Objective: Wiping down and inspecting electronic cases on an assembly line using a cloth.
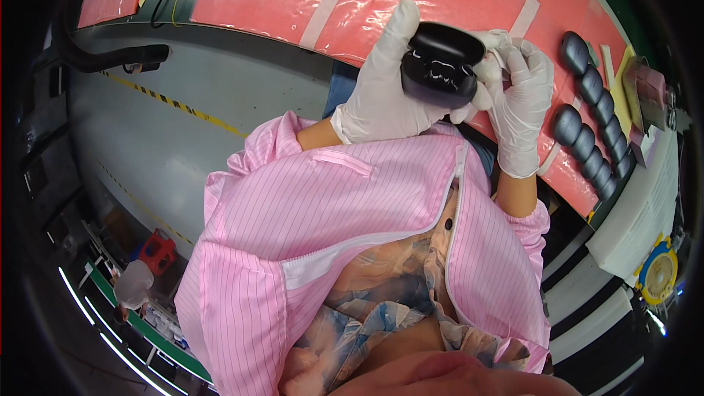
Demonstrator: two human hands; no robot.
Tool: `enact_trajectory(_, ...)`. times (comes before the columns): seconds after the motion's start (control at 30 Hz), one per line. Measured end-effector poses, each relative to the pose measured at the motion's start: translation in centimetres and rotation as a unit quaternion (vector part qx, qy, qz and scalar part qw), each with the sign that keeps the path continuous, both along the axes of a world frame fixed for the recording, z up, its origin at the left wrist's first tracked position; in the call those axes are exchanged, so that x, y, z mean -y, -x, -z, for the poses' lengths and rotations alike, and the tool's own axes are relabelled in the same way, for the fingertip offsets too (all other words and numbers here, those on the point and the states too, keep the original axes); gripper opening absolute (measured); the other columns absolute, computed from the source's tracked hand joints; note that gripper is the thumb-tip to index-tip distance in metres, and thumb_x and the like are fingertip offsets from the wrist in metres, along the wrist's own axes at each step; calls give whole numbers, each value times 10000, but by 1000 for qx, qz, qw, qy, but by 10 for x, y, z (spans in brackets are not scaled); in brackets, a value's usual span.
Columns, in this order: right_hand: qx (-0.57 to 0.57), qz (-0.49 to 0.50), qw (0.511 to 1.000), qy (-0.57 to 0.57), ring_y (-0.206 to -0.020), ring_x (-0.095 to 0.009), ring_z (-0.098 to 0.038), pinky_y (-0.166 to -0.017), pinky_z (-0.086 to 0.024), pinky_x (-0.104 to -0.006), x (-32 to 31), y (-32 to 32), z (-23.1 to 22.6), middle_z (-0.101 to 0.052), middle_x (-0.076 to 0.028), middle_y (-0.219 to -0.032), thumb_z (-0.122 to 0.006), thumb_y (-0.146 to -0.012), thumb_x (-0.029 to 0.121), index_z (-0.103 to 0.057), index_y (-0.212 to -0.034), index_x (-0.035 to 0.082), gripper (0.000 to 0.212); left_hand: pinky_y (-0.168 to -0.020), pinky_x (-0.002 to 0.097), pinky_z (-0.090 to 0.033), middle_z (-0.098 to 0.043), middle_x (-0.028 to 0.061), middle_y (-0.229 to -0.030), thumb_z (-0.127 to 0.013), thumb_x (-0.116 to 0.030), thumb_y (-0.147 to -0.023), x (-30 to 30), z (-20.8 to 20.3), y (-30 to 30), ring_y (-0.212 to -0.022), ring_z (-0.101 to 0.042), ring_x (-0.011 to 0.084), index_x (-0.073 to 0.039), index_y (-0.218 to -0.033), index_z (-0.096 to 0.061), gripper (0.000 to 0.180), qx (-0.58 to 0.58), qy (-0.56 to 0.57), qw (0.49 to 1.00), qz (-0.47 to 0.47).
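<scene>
A glossy black earbud case (438,82), its lid raised, rests in my gloved left hand (378,99). The left thumb stands up along the case's left side, and the fingers wrap beneath it to the right side. My right hand (522,92), also in a white glove, is just right of the case with its fingertips pinched together. Something small and whitish may be between those fingertips, but I cannot make it out. To the right, several closed dark grey cases lie in a longer row (603,108) and a shorter row (584,148).
A red-pink mat under clear film covers the workbench (271,0), with pale tape strips across it. A transparent box (649,92) stands at the right edge, above a blue and yellow fan (658,273). A black padded bar (125,57) juts in from the left; a red stool (157,251) stands on the floor.
</scene>
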State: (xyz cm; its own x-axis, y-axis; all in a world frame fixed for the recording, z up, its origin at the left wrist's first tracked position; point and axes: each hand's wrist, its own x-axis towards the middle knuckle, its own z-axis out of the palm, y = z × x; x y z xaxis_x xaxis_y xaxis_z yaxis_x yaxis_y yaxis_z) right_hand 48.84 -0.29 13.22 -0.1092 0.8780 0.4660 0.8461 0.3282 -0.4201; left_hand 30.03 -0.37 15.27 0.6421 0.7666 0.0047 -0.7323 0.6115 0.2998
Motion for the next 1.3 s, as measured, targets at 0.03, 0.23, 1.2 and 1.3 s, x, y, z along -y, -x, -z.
enact_trajectory(0.03, 1, 13, 1000, 6, -897, -276, -587, -789, -492, -366, -1, 1, 0, -629, -111, -1026, -716, -746, 60, -705, -1008, 129, 271, -629, 280, -548, -621, 211, -1107, -299, -708, -909, -2, -2, -1, -883, -663, 269, 69, -1332, -412, 891, 1, 79, 997, -2)
enact_trajectory(0.23, -48, -2, 999, 0, -1001, -302, -586, -828, -496, -367, 2, -4, 7, -590, -176, -1118, -721, -742, 41, -694, -1054, 120, 323, -662, 347, -547, -634, 140, -984, -307, -641, -946, -10, -14, -2, -856, -656, 261, -6, -1098, -551, 697, -50, 221, 974, -21)
enact_trajectory(1.2, -274, -215, 921, 175, -1263, -269, -460, -1059, -365, -399, 20, 4, -27, -561, -136, -1268, -751, -701, 107, -447, -1385, 42, 752, -959, 459, -481, -493, 306, -1295, -425, -359, -924, -5, -12, 2, -1159, -554, 419, 110, -1353, -349, 640, -18, 113, 989, 92)
enact_trajectory(1.3, -267, -175, 944, 84, -1159, -300, -549, -1019, -387, -394, 25, 2, -31, -582, -157, -1231, -726, -699, 84, -420, -1398, 39, 764, -974, 444, -466, -470, 254, -1347, -455, -359, -929, -8, -17, 2, -1203, -530, 389, 47, -1385, -361, 618, 10, 145, 980, 134)
